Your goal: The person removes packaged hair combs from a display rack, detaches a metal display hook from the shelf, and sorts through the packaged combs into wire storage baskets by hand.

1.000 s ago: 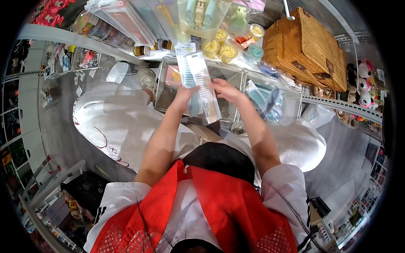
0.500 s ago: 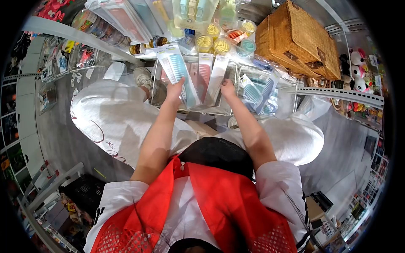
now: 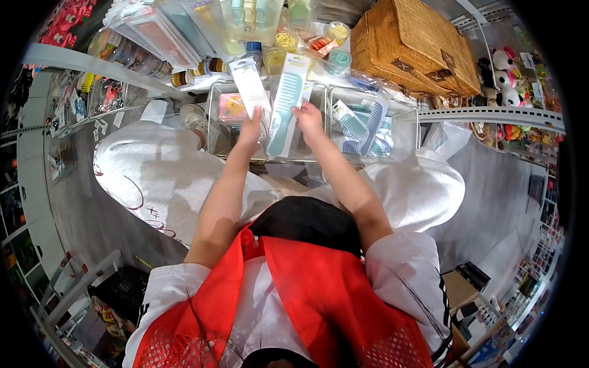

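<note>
My left hand pinches a white comb package by its lower end. Beside it, my right hand grips the edge of a teal comb in a clear package, held nearly upright. Both packages are over a wire basket, in which a pink package lies. Another pale package shows partly behind the teal one. Just right of my right hand, a second wire basket holds a teal comb and a blue-grey comb in clear wrappers.
A wicker box stands on the shelf at the back right, with round tubs and hair-tie rolls farther left. White shelf rails cross both sides. My knees flank the baskets. Plush toys hang at right.
The teal comb package has passed from my left hand to my right. My left hand now holds a white package. The pink comb package seen between my hands is out of sight. The view has shifted.
</note>
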`<state>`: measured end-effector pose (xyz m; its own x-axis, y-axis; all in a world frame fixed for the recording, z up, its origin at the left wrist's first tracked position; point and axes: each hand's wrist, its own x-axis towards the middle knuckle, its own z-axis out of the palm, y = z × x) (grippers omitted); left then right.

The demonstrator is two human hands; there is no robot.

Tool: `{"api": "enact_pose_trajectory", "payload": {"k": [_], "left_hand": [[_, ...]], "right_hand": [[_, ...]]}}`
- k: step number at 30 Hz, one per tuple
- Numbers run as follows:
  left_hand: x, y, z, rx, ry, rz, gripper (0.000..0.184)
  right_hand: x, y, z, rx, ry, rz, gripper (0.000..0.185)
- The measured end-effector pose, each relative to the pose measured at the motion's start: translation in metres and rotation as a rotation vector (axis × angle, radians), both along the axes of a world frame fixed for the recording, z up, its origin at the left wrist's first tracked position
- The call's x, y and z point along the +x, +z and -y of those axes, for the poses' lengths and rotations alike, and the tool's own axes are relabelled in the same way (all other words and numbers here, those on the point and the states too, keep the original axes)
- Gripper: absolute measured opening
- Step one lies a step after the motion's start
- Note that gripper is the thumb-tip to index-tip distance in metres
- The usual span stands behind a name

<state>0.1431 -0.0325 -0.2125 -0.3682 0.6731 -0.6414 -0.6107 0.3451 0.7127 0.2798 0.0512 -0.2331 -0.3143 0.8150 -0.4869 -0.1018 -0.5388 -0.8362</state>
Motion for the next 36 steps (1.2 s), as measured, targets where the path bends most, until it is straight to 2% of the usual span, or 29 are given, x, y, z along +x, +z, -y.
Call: {"api": "enact_pose_trajectory", "payload": {"k": [3, 7, 8, 11, 12, 15, 16, 17, 19, 21, 23, 24, 25, 27, 28, 29, 31, 32, 33, 35, 36], "left_hand": [[0.005, 0.011, -0.006, 0.077, -0.191, -0.209, 0.035], [0.008, -0.037, -0.019, 0.129, -0.314, -0.379, 0.033], [0.010, -0.047, -0.022, 0.168, -0.333, -0.419, 0.040], [0.035, -0.050, -0.026, -0.051, -0.091, -0.626, 0.047], [0.040, -0.054, -0.026, 0.071, -0.133, -0.587, 0.051], [0.061, 0.002, -0.030, 0.196, -0.426, 0.130, 0.050], [0.065, 0.002, -0.030, 0.198, -0.552, 0.156, 0.044], [0.068, 0.002, -0.031, 0.227, -0.516, 0.215, 0.042], [0.070, 0.021, -0.030, 0.279, -0.439, 0.327, 0.038], [0.067, 0.027, -0.028, 0.211, -0.364, 0.377, 0.038], [0.056, 0.006, -0.028, 0.186, -0.354, 0.492, 0.038], [0.048, 0.001, -0.029, 0.265, -0.431, 0.623, 0.037], [0.049, 0.002, -0.030, 0.213, -0.402, 0.573, 0.037], [0.054, 0.012, -0.031, 0.113, -0.341, 0.471, 0.038], [0.061, 0.030, -0.034, 0.179, -0.340, 0.480, 0.038], [0.063, 0.034, -0.037, 0.163, -0.332, 0.456, 0.041], [0.066, 0.027, -0.040, 0.238, -0.305, 0.467, 0.042], [0.066, 0.025, -0.040, 0.218, -0.300, 0.481, 0.043], [0.066, 0.025, -0.039, 0.199, -0.296, 0.493, 0.044], [0.065, 0.027, -0.036, 0.200, -0.303, 0.508, 0.045], [0.064, 0.031, -0.031, 0.219, -0.314, 0.510, 0.045]], "right_hand": [[0.034, 0.057, -0.019, 0.027, 0.000, 0.148, 0.017], [0.088, 0.080, -0.041, 0.093, -0.002, 0.083, 0.013], [0.099, 0.081, -0.041, 0.091, -0.004, 0.117, 0.013], [0.113, 0.067, -0.030, 0.127, -0.012, 0.188, 0.011], [0.108, 0.065, -0.022, 0.106, -0.004, 0.175, 0.011], [0.082, 0.030, 0.000, 0.153, 0.060, 0.296, 0.015], [0.074, 0.037, 0.003, 0.336, 0.227, 0.336, 0.015], [0.069, 0.025, 0.000, 0.368, 0.207, 0.383, 0.013], [0.078, 0.019, -0.015, 0.412, -0.058, 0.384, 0.013], [0.111, 0.033, -0.039, 0.961, -0.426, 1.055, 0.026], [0.152, 0.027, -0.063, 0.576, -0.581, 1.257, 0.038], [0.177, 0.013, -0.073, 0.399, -0.520, 1.262, 0.039], [0.202, -0.010, -0.080, 0.223, -0.456, 1.260, 0.041], [0.246, -0.066, -0.102, 0.020, -0.504, 0.651, 0.048], [0.249, -0.066, -0.103, -0.082, -0.509, 0.352, 0.052], [0.246, -0.068, -0.104, -0.023, -0.368, 0.503, 0.056], [0.215, -0.018, -0.098, 0.101, -0.073, 0.795, 0.065], [0.220, -0.085, -0.100, 0.150, -0.228, 0.978, 0.077], [0.226, -0.119, -0.095, 0.137, -0.191, 0.984, 0.080], [0.231, -0.155, -0.090, 0.109, -0.123, 0.991, 0.086], [0.229, -0.155, -0.083, 0.112, -0.138, 0.863, 0.075]]}}
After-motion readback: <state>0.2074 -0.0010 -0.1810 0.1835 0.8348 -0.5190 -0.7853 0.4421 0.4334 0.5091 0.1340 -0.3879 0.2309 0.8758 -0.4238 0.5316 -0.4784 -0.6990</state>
